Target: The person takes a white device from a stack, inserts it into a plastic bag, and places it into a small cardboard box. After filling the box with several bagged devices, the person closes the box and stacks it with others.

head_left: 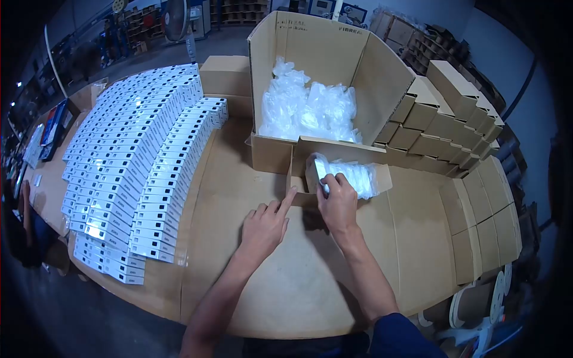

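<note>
A small open cardboard box [296, 195] stands in front of the large carton, with a row of clear plastic-wrapped items [358, 178] inside it. My right hand [338, 203] reaches over its front wall, fingers closed on a wrapped item at the left end of the row. My left hand [265, 225] is at the box's front left corner, index finger stretched out to the edge, nothing held. Behind, the large open carton [382, 77] holds a heap of clear plastic-wrapped pieces [307, 107].
Long stacked rows of white printed boxes [119, 161] cover the left side of the table [280, 292]. Closed brown boxes [441, 119] are piled at the back right, with more cartons [486, 215] along the right edge. At the far left a co-worker's arm [27, 209] shows.
</note>
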